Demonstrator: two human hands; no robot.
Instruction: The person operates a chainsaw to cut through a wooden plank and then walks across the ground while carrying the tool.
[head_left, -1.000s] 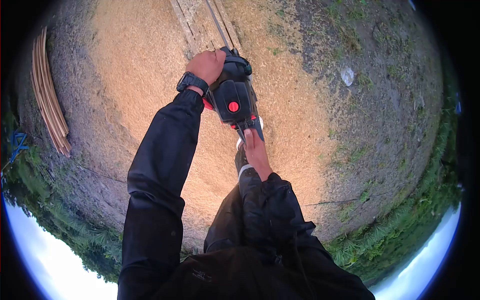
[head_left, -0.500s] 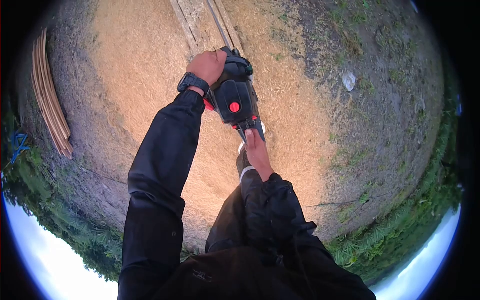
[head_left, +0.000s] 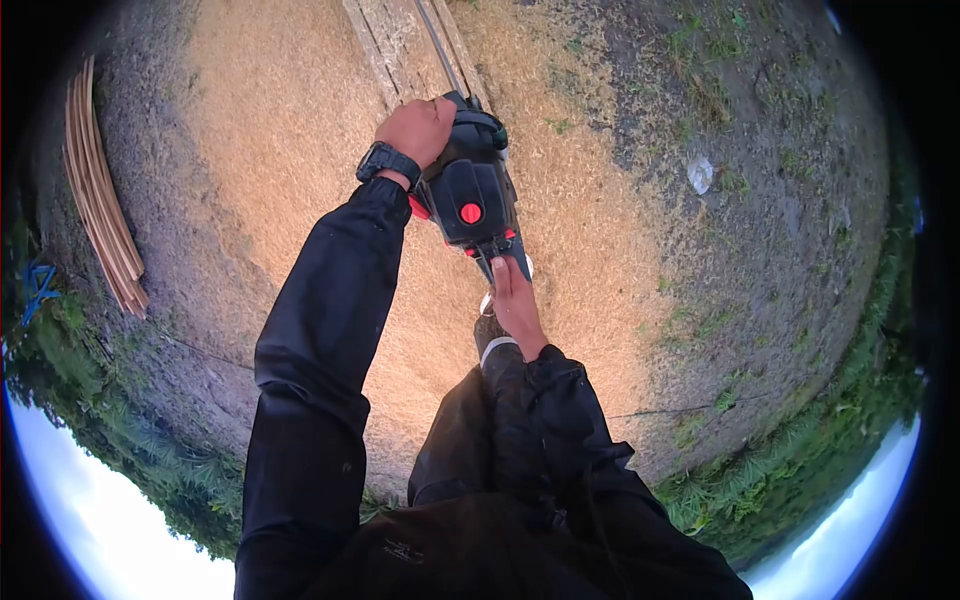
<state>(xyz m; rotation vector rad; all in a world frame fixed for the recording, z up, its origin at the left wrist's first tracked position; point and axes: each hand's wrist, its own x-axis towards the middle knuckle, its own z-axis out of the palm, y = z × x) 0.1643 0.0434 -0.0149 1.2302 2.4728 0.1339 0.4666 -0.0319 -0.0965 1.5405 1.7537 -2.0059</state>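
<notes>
1. The left hand [head_left: 415, 130] is seen closed over the front handle [head_left: 487, 122] of a black chainsaw [head_left: 470, 195], fingers wrapped fully round it, just above the centre of the frame.
2. The right hand [head_left: 515, 300] is pressed around the saw's rear grip at the centre of the frame; the fingers are hidden beneath the hand, so how tightly they are curled cannot be told.
3. The left arm is stretched forward and nearly straight in a dark sleeve, with a black wristwatch [head_left: 386, 162] worn at the wrist. The right arm is bent and kept close to the body.
4. The chainsaw is held pointing toward the top of the frame. A round red cap [head_left: 468, 213] is shown on its black housing, and its guide bar [head_left: 438, 50] is laid along a pale length of timber [head_left: 395, 45] at the upper centre.
5. The ground around the timber is covered with tan sawdust [head_left: 280, 150]. A stack of thin boards [head_left: 100, 210] is seen at the upper left.
</notes>
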